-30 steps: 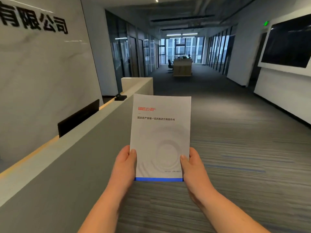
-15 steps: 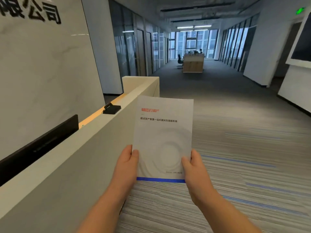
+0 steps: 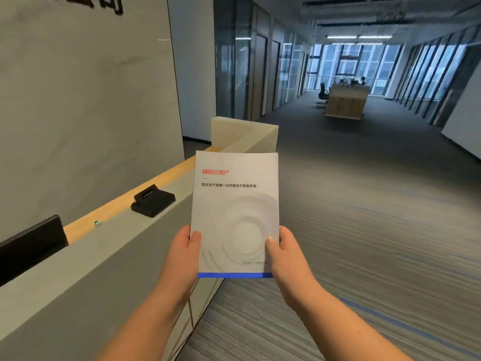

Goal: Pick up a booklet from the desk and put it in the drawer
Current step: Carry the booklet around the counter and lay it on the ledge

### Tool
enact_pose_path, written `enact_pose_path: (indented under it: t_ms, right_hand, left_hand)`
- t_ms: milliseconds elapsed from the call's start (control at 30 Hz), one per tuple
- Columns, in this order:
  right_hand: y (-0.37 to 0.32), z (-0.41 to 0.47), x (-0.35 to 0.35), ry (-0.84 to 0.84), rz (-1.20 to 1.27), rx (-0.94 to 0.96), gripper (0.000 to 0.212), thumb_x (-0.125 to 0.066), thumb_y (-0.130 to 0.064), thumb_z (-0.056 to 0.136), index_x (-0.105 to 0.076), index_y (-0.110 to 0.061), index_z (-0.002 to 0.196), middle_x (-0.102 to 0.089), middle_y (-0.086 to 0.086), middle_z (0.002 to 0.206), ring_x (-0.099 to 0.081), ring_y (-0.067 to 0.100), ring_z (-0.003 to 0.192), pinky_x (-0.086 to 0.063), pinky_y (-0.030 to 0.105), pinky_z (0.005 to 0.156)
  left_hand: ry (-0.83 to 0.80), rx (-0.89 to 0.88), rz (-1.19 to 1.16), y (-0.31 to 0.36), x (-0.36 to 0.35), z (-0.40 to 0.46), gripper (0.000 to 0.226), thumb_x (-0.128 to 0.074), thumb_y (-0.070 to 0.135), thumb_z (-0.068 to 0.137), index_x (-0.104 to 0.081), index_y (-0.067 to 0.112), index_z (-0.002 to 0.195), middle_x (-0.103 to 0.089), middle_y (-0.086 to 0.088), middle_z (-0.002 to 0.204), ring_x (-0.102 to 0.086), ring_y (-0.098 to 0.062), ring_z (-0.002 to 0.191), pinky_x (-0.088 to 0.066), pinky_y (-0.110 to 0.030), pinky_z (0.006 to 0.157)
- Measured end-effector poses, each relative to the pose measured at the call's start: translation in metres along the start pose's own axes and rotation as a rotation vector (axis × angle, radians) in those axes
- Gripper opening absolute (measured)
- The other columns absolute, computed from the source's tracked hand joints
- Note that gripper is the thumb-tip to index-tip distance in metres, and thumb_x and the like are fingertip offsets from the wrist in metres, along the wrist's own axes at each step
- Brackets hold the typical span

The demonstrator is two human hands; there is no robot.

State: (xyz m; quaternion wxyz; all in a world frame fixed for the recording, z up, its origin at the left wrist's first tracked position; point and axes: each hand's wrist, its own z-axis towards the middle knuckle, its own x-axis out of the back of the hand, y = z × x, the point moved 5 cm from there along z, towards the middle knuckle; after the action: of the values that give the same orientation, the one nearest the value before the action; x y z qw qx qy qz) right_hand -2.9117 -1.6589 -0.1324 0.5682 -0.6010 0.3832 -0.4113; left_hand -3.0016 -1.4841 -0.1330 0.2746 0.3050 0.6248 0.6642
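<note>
A white booklet (image 3: 235, 204) with a red logo, a line of dark text and a blue strip along its bottom edge is held upright in front of me. My left hand (image 3: 183, 252) grips its lower left edge, thumb on the cover. At the lower right edge my right hand (image 3: 286, 256) holds it the same way. The booklet hangs in the air beside the grey reception desk (image 3: 86, 277), above its right end. No drawer is in view.
A black device (image 3: 153, 200) sits on the desk's top ledge and a dark monitor (image 3: 30, 246) stands behind the ledge at left. A marble wall rises behind the desk. Striped carpet (image 3: 364, 243) runs down a corridor to a distant wooden counter (image 3: 346, 101).
The view has moved forward along the desk and turned left; the black device and monitor are nearer. The booklet stays in both hands, held the same way.
</note>
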Motion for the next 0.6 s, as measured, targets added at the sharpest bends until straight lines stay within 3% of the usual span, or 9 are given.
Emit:
enact_pose_path:
  t_ms: [133,233,300,433,600]
  right_hand:
    - [0.013,0.133,-0.009,-0.041,-0.040,0.015,0.021,-0.041,-0.016,0.096,-0.058,-0.024,0.106,-0.069,-0.002,0.107,-0.066,0.019,0.102,-0.056,0.038,0.084]
    - [0.018,0.231,-0.023,-0.095,-0.046,0.016,0.021,-0.041,-0.015,0.097,-0.058,-0.024,0.106,-0.069,-0.005,0.105,-0.064,0.011,0.096,-0.054,0.027,0.076]
    - [0.022,0.292,-0.032,-0.141,-0.046,0.005,0.020,-0.041,-0.017,0.097,-0.057,-0.025,0.107,-0.068,-0.008,0.105,-0.064,0.008,0.097,-0.054,0.026,0.079]
    - [0.032,0.400,-0.050,-0.236,-0.069,-0.049,0.020,-0.042,-0.020,0.097,-0.057,-0.025,0.108,-0.068,-0.006,0.105,-0.065,0.016,0.102,-0.056,0.038,0.089]
    - [0.059,0.524,-0.092,-0.403,-0.155,-0.078,0.024,-0.040,-0.018,0.098,-0.055,-0.016,0.117,-0.067,0.001,0.109,-0.065,0.017,0.098,-0.055,0.036,0.079]
  left_hand:
    - [0.076,-0.008,-0.029,-0.024,-0.037,0.115,0.022,-0.035,0.025,0.103,-0.058,0.025,0.101,-0.068,0.006,0.098,-0.064,-0.009,0.091,-0.047,-0.024,0.068]
    - [0.142,-0.022,-0.006,-0.032,-0.056,0.200,0.021,-0.035,0.020,0.103,-0.056,0.018,0.105,-0.064,0.009,0.096,-0.059,0.001,0.083,-0.043,-0.014,0.061]
    - [0.168,-0.020,0.048,-0.036,-0.068,0.254,0.024,-0.034,0.020,0.103,-0.056,0.013,0.108,-0.063,0.009,0.094,-0.058,0.002,0.081,-0.041,-0.011,0.057]
    - [0.268,0.051,0.061,-0.050,-0.086,0.340,0.025,-0.035,0.020,0.102,-0.058,0.014,0.110,-0.067,0.005,0.100,-0.062,-0.002,0.087,-0.044,-0.016,0.062]
    - [0.449,0.170,0.068,-0.091,-0.098,0.425,0.027,-0.035,0.021,0.102,-0.059,0.011,0.109,-0.067,-0.002,0.104,-0.064,-0.014,0.095,-0.049,-0.025,0.071]
